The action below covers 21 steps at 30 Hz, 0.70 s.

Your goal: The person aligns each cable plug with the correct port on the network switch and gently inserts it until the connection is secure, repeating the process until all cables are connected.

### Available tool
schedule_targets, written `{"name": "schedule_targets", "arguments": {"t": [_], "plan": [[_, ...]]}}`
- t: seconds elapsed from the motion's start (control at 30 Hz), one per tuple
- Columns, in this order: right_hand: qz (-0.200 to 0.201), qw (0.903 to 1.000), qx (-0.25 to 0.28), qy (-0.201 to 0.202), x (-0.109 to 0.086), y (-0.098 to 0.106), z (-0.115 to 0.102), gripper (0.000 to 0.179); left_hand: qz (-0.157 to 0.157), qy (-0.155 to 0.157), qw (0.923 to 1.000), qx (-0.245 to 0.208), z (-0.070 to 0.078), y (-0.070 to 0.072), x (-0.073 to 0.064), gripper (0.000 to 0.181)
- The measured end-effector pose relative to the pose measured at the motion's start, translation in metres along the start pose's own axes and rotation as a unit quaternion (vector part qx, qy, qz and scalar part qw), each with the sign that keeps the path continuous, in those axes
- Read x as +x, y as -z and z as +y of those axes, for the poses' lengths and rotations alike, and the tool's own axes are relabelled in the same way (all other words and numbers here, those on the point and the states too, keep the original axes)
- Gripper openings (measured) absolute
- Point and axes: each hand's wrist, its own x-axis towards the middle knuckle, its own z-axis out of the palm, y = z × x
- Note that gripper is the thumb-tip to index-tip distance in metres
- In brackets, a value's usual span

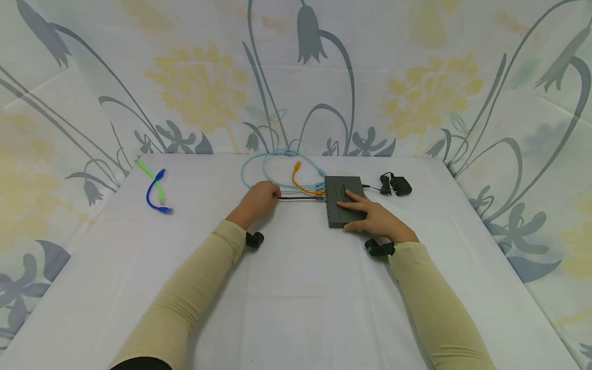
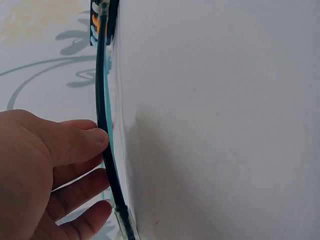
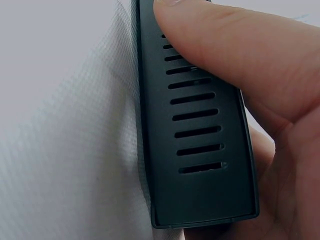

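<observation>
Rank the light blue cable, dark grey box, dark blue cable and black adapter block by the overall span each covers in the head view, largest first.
1. Light blue cable
2. Dark grey box, partly covered
3. Dark blue cable
4. Black adapter block

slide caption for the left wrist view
Left hand pinches a black cable that runs toward a dark box.

Matt plastic box (image 3: pixel 200 141), finely woven cloth (image 3: pixel 75 160)

A pale backdrop (image 1: pixel 370 77) is standing behind and along both sides of the white worktop (image 1: pixel 296 313), displaying grey bell-shaped flowers (image 1: pixel 309 33) and yellow blooms (image 1: pixel 201 87) under soft light.
</observation>
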Motion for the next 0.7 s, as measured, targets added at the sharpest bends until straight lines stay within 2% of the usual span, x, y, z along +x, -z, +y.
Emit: {"name": "schedule_targets", "arguments": {"t": [0.43,0.7], "plan": [[0.003,1.0000,0.000,0.002,0.000,0.000,-0.001,0.072,0.022,0.004,0.9996,0.018,-0.024,0.007,-0.011,0.017],[0.003,1.0000,-0.002,0.002,0.000,0.000,0.001,0.073,0.033,0.004,0.9993,0.014,-0.033,0.016,-0.021,0.017]]}}
